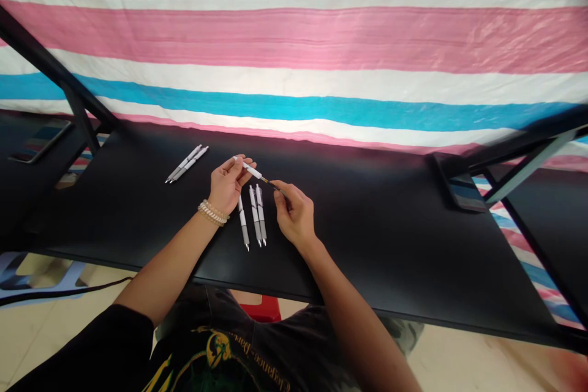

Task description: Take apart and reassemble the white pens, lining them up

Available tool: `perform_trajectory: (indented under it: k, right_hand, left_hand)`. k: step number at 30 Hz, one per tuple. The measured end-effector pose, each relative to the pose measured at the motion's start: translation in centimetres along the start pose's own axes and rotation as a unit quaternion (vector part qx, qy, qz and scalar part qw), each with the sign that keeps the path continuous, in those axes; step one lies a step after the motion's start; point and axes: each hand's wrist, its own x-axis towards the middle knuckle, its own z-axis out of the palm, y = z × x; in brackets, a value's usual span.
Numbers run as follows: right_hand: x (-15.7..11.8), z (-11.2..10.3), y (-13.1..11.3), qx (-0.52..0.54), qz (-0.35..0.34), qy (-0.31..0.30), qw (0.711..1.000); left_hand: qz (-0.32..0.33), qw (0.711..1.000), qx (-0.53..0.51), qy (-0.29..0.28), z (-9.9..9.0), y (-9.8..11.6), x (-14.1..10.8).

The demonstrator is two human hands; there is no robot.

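My left hand (pixel 227 184) grips the upper end of a white pen (pixel 252 171), which slants across toward my right hand (pixel 294 211). Thumb and fingers of my right hand pinch the pen's thin dark tip section. Below my hands, several white pens with grey lower barrels and metal tips lie side by side on the black table (pixel 367 245); the nearest (pixel 258 215) lies just left of my right wrist. A pair of similar pens (pixel 187 163) lies together to the left of my left hand. Beaded bracelets (pixel 212 213) circle my left wrist.
A pink, white and blue striped tarpaulin (pixel 294 55) hangs behind the table. Black metal frame bars (pixel 59 73) rise at both sides. Dark glossy rectangular objects (pixel 466 193) lie at the table's far corners. A red stool (pixel 264 309) shows below the front edge.
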Motion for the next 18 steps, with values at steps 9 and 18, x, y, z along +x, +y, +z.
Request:
perform_trajectory:
  k: [9, 18]
  right_hand:
    - [-0.3, 0.7, -0.4, 0.003, -0.011, -0.003, 1.000]
    - [-0.4, 0.3, -0.2, 0.018, -0.016, 0.051, 0.998]
  left_hand:
    - [0.024, 0.996, 0.076, -0.033, 0.9, -0.8, -1.1]
    - [0.018, 0.997, 0.066, -0.046, 1.0, -0.6, -1.2]
